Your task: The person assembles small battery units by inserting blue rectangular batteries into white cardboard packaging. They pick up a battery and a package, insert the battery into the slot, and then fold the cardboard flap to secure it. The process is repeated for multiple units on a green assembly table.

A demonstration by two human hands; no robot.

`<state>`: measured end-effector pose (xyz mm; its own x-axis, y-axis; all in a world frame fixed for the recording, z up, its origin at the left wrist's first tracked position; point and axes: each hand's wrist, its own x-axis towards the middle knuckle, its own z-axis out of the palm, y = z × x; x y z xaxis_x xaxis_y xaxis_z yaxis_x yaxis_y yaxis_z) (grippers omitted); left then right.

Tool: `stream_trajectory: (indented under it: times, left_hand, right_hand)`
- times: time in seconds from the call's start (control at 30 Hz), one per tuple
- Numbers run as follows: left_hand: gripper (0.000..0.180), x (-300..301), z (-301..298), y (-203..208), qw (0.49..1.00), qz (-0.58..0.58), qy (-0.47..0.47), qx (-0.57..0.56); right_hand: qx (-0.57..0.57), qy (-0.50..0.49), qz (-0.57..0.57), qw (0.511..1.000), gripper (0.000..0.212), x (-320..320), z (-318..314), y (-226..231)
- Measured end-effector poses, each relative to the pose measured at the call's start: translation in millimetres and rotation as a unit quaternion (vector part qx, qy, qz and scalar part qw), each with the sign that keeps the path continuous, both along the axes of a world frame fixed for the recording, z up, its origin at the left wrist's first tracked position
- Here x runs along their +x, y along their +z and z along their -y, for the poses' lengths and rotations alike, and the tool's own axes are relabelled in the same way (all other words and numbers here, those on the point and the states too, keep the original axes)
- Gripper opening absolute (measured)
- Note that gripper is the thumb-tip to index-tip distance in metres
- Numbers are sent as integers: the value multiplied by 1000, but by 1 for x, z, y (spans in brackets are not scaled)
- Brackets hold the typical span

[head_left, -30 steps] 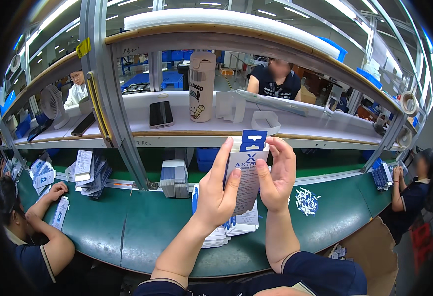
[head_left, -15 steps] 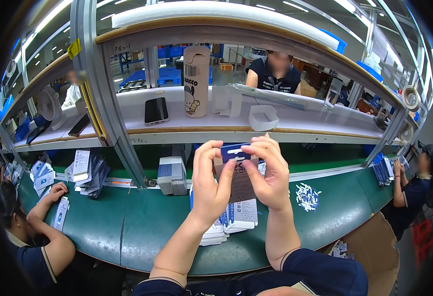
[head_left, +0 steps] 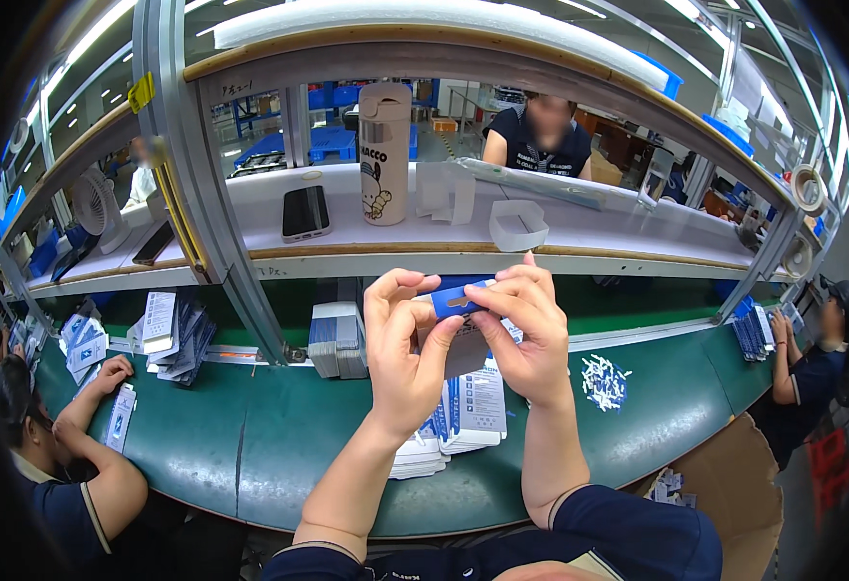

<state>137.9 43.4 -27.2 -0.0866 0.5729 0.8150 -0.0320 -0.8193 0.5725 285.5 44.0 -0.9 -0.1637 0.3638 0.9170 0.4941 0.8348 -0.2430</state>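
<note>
A small flat carton with a bright blue hang tab (head_left: 452, 301) is held up over the table between both my hands. A slot is cut in the tab, and the carton's greyish printed face hangs below, partly covered by fingers. My left hand (head_left: 401, 360) pinches the left edge with thumb and fingers. On the other edge my right hand (head_left: 529, 334) grips, its thumb pressed close to the slot. Beneath my hands lies a stack of blue and white flat cartons (head_left: 478, 412). To the right sits a heap of small white and blue cut-out pieces (head_left: 603, 383).
A block of stacked cartons (head_left: 337, 341) stands left of my hands. A shelf holding a phone (head_left: 305, 212), a flask (head_left: 384, 160) and a paper ring (head_left: 518, 227) spans the far side. A co-worker's arm (head_left: 95, 402) rests at left; an open cardboard box (head_left: 725, 484) is at lower right.
The carton has tilted in my hands, so its tab now looks brighter blue and less of its printed face shows. The slot, white before, now looks dark. My fingers have shifted slightly.
</note>
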Motion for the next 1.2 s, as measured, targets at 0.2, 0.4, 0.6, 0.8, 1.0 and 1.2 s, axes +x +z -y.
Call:
stream_trajectory:
  times: [0.2,0.4,0.6,0.8,1.0,1.2]
  left_hand:
    - [9,-8,-7,-2,991,-79,94,53]
    - [17,-12,-2,8,985,-114,111,73]
    - [13,-13,-8,5,981,-140,116,67]
    - [8,-12,-6,4,991,-125,40,34]
    - [7,-11,0,7,988,-134,-71,-23]
    - [14,-13,8,10,984,-144,-104,10]
  right_hand:
    - [39,-47,-3,998,23,0,-3,-8]
    - [37,-67,4,997,15,-5,2,-2]
    - [-67,2,29,997,6,-3,2,-3]
    - [-157,151,-11,976,6,3,-1,-5]
    - [-164,222,-28,961,6,14,-3,-3]
    - [-157,248,8,956,8,25,-1,-3]
